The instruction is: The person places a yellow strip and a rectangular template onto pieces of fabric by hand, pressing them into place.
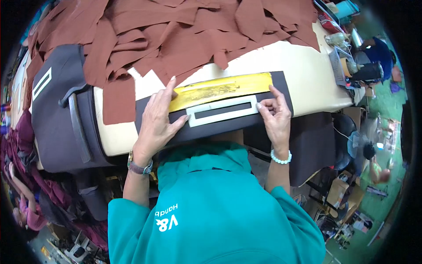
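A dark cloth panel [285, 90] lies at the near edge of the padded table. Across it rests a long yellow template [224, 91] with a narrow slot and dark smudges. A pale rectangular frame [222, 115] with an open middle lies along the template's near edge. My left hand [156, 116] grips the template's left end with its fingers, while its thumb touches the frame's left end. At the other end, my right hand [276, 115] has its index finger on the template and its thumb against the frame's right end.
Brown cloth pieces [176, 39] are heaped over the far side of the cream table [307, 83]. Another dark panel [57, 110] with a pale frame hangs at the left, a curved dark strip [79, 127] on it. A grey basket [337, 66] stands right. Other people work nearby.
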`<state>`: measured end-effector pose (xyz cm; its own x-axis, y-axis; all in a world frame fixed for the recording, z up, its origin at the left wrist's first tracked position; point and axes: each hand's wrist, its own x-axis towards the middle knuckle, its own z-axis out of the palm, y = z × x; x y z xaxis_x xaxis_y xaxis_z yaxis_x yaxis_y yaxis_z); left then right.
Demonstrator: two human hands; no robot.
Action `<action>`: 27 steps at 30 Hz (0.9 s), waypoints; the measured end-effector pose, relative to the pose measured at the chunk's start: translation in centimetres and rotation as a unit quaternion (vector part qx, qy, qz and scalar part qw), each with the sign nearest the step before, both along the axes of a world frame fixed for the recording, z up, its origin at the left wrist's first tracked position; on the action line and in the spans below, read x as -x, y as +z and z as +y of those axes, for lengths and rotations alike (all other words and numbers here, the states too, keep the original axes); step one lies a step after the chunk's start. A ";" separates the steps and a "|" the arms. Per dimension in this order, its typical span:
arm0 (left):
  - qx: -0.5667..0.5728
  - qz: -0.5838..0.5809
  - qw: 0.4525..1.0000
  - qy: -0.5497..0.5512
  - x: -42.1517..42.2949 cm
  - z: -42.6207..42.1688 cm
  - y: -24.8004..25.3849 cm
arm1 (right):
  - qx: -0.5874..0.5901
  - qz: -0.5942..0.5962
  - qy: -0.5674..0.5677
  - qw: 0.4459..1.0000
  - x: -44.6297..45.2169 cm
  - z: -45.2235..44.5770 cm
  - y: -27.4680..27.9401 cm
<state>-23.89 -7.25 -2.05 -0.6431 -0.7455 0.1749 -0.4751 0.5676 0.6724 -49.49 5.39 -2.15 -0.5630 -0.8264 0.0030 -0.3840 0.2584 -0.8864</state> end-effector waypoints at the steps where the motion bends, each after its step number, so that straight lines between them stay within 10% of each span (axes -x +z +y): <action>1: -0.007 0.006 1.000 -0.005 0.0 -0.1 0.0 | 0.007 0.009 -0.009 1.000 -0.2 -0.1 0.0; 27: -0.041 -0.008 0.999 0.005 -0.1 0.1 0.1 | 0.004 -0.008 -0.044 0.999 -0.7 -0.4 0.2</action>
